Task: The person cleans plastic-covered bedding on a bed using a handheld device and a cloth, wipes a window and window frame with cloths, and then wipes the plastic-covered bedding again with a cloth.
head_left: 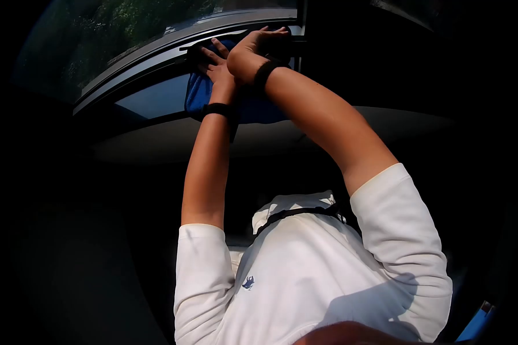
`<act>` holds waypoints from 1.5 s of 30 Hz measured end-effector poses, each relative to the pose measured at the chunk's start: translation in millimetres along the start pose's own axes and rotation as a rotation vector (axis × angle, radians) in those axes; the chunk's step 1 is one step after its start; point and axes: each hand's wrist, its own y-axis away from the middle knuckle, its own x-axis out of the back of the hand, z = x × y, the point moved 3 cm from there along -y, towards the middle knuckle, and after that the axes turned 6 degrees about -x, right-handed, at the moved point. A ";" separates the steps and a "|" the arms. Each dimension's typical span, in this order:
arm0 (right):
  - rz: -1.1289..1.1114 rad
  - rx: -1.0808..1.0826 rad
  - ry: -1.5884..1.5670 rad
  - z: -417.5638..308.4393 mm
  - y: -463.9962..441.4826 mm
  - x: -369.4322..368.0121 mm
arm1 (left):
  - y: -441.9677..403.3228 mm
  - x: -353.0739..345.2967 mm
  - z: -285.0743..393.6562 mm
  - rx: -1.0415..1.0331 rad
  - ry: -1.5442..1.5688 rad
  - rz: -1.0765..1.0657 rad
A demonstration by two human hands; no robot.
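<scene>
The blue cloth (196, 95) is spread against the window frame (129, 73) beneath the splayed left hand (217, 66), with the right hand (253, 47) opened close beside it, and is best kept flat under even palm pressure.

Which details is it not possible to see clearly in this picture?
In the head view:
Blue cloth: partly hidden behind left hand and right hand.
Blue object, lower right: cut off by bottom edge.
Shirt emblem: fine details too small.
Far right: lost in darkness.
</scene>
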 end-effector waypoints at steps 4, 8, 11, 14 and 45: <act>0.483 -0.237 0.028 -82.0 -135.8 -35.5 | 7.7 -12.7 -40.2 -0.053 -0.179 0.297; 0.388 -0.546 0.251 -90.9 -178.7 -0.3 | 24.0 11.7 -124.4 0.049 -0.081 0.177; 0.040 -0.747 0.532 -78.7 -132.3 -4.4 | 44.6 5.7 -126.7 0.118 -0.115 0.113; 0.348 -0.662 -0.015 -64.6 -126.9 -23.3 | 45.7 10.6 -107.8 0.169 -0.087 0.176; 0.646 -0.339 -1.065 25.6 132.1 -58.0 | 312.9 -114.9 5.0 -1.025 0.496 -0.608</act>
